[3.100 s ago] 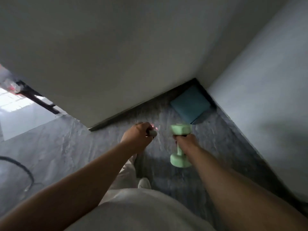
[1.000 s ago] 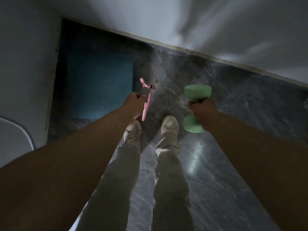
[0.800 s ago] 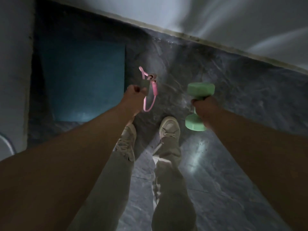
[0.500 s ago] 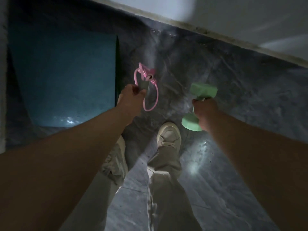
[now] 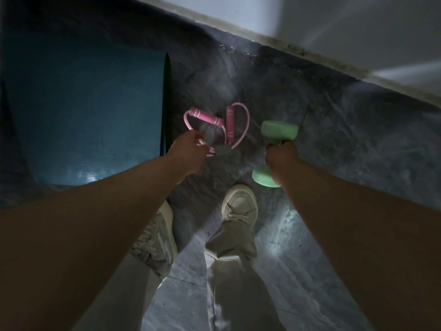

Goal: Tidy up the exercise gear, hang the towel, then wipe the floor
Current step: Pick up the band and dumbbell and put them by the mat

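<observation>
The pink resistance band (image 5: 230, 125) has opened out since a moment ago: what was a tight little loop by the left hand (image 5: 187, 156) now spreads wide, with both foam handles (image 5: 206, 118) showing, and the person has bent closer to the floor (image 5: 358, 151). The light is poor. The left hand's fingers are turned away from me behind its back, so I only see it holding the thin tube at its near side, by a grey centre piece (image 5: 223, 149) that is too dim to make out. Whether the band already lies on the floor or hangs just above it, I cannot tell. The right hand (image 5: 281, 158) is wrapped round the grip of the green dumbbell (image 5: 279, 130), hiding the bar; one head sticks out beyond the knuckles, the other below the wrist, above the right shoe (image 5: 239, 206). Band and dumbbell are near each other, not touching. A blue mat (image 5: 83, 103) lies flat just to the left of the band, cut off by the left edge. The floor is dark grey marbled stone with a pale glare patch, meeting a white wall (image 5: 358, 27) along a grimy base line.
</observation>
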Demonstrator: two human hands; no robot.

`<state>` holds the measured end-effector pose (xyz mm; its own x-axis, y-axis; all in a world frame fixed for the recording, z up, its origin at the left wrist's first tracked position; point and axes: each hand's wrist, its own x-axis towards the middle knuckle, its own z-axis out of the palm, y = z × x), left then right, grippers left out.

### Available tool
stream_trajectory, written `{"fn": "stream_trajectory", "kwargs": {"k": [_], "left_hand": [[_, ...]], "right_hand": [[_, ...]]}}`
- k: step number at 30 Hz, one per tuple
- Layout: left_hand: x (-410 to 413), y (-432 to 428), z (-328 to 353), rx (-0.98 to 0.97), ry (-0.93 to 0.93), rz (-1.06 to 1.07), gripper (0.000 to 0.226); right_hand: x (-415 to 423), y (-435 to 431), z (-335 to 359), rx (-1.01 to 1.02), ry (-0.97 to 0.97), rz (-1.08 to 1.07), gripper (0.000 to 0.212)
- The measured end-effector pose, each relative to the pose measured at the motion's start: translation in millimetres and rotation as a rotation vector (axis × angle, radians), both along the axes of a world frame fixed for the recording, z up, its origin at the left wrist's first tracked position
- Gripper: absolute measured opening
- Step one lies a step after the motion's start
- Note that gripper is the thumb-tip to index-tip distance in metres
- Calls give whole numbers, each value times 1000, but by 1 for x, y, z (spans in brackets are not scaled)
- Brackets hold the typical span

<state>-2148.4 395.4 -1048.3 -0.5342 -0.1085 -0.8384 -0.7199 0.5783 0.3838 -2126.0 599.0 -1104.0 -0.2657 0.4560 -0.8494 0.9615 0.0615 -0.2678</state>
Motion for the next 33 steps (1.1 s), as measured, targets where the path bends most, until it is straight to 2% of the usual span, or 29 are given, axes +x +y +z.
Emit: {"fn": "stream_trajectory", "kwargs": {"k": [9,16,19,23,29,33], "left_hand": [[-1,-2,3,26,-64,-79,42],[-6,-3,10,22,-108,-132,26],[-8,-1,13,23,-98,-136,27],[-4,4,23,22,-112,-168,21],[17,16,63,4,-91,-243,14],[36,31,122,55,-91,-300,15]], "right_hand": [[-6,-3,-20,32,34,22,36],[1,5,-26,53,-14,253,33],[16,15,-59,25,30,319,44],[12,-3,3,25,-47,403,33],[68,-10,59,-3,-23,240,35],[108,-10,128,-6,-57,95,36]]}}
